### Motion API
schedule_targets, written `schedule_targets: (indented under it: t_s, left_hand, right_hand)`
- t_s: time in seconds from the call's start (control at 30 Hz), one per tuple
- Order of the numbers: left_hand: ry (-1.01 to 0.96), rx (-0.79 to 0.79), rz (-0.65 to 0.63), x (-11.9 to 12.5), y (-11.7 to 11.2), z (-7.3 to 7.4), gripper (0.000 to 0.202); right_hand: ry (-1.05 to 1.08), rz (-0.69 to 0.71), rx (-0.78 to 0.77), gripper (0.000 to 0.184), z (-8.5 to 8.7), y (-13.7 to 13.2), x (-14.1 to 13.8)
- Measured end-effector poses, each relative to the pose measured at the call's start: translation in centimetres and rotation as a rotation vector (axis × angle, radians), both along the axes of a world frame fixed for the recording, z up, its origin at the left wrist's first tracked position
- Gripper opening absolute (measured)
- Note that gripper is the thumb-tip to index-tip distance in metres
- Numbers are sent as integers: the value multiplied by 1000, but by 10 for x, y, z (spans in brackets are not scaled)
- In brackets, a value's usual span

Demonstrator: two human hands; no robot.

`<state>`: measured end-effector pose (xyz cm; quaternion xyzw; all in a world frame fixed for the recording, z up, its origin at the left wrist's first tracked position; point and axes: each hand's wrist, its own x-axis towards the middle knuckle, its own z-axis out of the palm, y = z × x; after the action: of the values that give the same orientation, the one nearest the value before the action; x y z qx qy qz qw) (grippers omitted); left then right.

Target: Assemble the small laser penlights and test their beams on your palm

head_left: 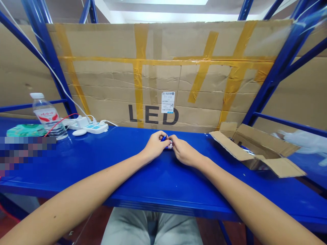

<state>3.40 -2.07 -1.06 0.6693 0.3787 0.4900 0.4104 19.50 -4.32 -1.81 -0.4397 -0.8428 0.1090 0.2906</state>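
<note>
Near the far edge of the bench [153, 180], the left hand [154, 145] and right hand [182, 150] pinch a blue-and-silver item [169, 146] between fingers, apparently unfinished; pieces [247, 150], done or waiting unclear, lie in the carton [228, 146] toward the right edge

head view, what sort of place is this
Probably a storeroom or small workshop, though the view can't settle which: blue metal posts rise around a blue worktop, a big taped carton marked LED stands behind it, and an open box sits at the right.
</note>
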Motion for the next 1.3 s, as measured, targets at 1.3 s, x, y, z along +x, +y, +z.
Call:
schedule_targets:
  t_s: [1.3]
  left_hand:
    - [-83,-282,-254,1,-7,6,25]
  right_hand:
    - [243,85,-112,15,5,-4,-4]
